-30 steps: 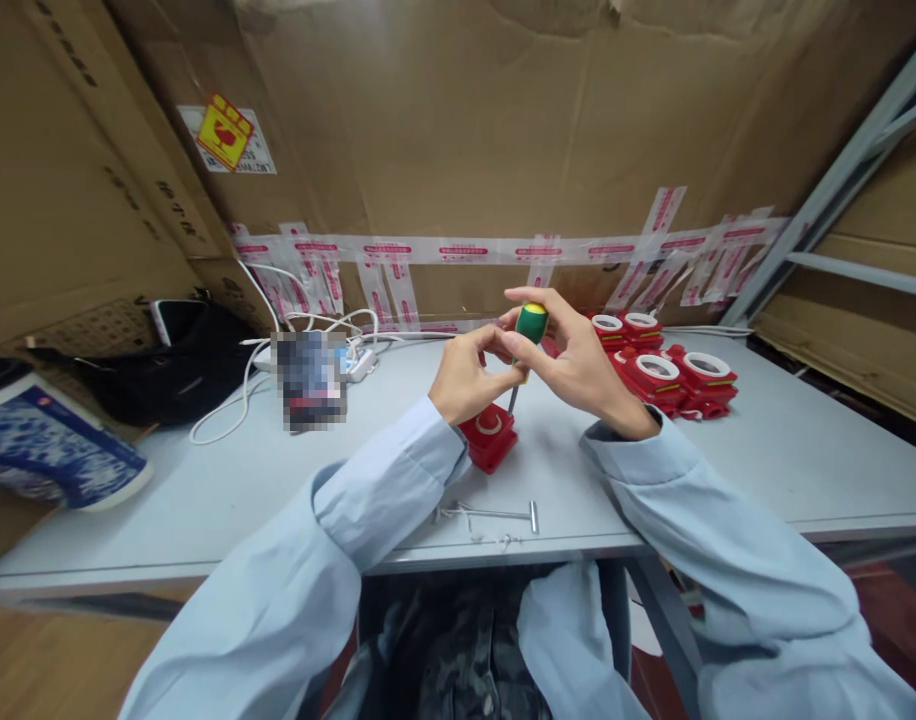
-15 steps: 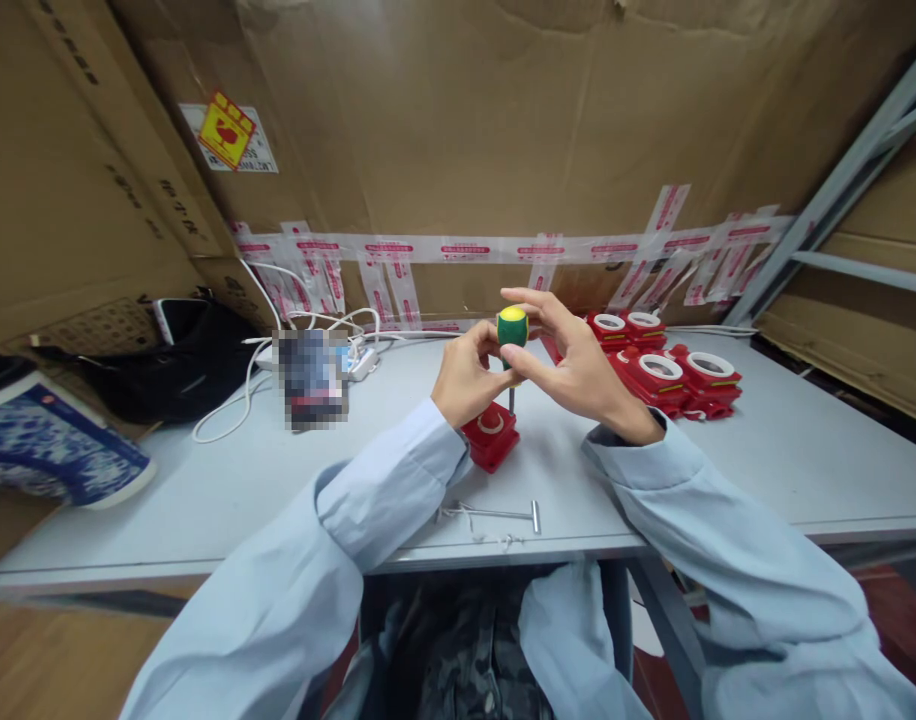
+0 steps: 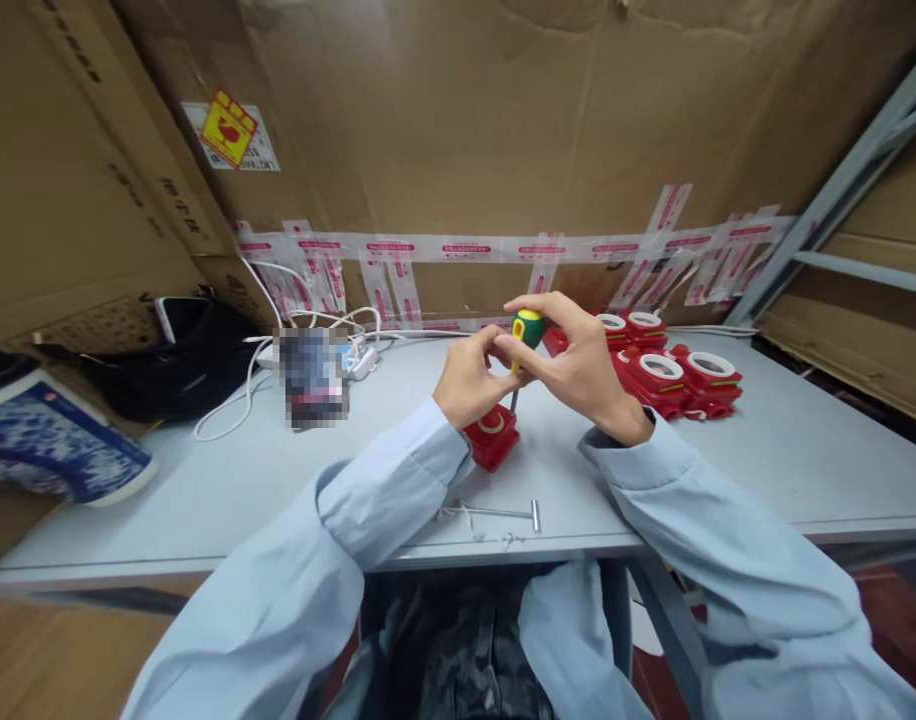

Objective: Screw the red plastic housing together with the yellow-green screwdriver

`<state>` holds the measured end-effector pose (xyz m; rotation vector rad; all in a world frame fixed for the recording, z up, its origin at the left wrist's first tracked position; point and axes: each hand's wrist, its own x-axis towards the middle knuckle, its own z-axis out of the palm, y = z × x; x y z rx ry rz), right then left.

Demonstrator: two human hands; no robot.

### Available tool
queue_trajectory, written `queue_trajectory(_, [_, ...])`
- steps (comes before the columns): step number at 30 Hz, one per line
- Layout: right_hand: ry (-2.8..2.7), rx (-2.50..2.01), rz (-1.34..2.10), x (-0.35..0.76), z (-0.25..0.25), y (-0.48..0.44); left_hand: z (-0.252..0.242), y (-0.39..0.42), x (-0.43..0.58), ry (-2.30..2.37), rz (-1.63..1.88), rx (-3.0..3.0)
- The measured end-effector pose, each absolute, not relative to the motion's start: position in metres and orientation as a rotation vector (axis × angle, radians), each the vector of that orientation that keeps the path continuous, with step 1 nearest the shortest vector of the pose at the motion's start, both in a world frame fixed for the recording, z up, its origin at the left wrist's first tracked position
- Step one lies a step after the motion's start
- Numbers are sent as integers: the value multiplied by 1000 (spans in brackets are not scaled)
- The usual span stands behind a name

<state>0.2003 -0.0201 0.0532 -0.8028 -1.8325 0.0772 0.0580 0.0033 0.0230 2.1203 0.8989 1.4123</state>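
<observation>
A screwdriver (image 3: 529, 328) with a green and yellow handle leans slightly to the right, its shaft pointing down at the edge of a red block-shaped part (image 3: 493, 440). Thumb and fingers of my right hand (image 3: 570, 365) close around the handle. On the other side, my left hand (image 3: 469, 375) has its fingers wrapped against the lower handle, steadying it from the left. The red part lies on the table beneath my hands, its upper side partly hidden by them. Where the tip meets the part is too small to make out.
A metal T-handled tool (image 3: 503, 513) lies by the table's front edge. Several red parts with white rings (image 3: 662, 368) stand at the back right. White cables, a power strip (image 3: 364, 360) and a blurred-out item (image 3: 312, 378) are at left, near a blue patterned cup (image 3: 57, 440).
The screwdriver's handle has tilted to the right and turned, showing a yellow patch on its side. My right hand has shifted slightly with it. The red part stays put.
</observation>
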Motion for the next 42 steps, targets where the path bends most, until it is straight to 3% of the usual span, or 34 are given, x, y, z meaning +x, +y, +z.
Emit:
queue_trajectory(5, [-1880,-682,463,211,55,-15,26,2,55,813,1261,2092])
queue_trajectory(12, [-1731,-850,126,200,47,-16,22,4,56,943,1397,2120])
queue_trajectory(19, [-1935,-696,454,209,54,-18,27,3,53,868,1329,2156])
queue_trajectory(28, [-1789,-876,57,201,54,-19,22,2,57,926,1408,2073])
queue_trajectory(36, [-2029,-699,620,222,65,-24,26,-2,56,832,1353,2088])
queue_trajectory(42, [-1917,-814,363,212,65,-23,22,0,57,939,1349,2179])
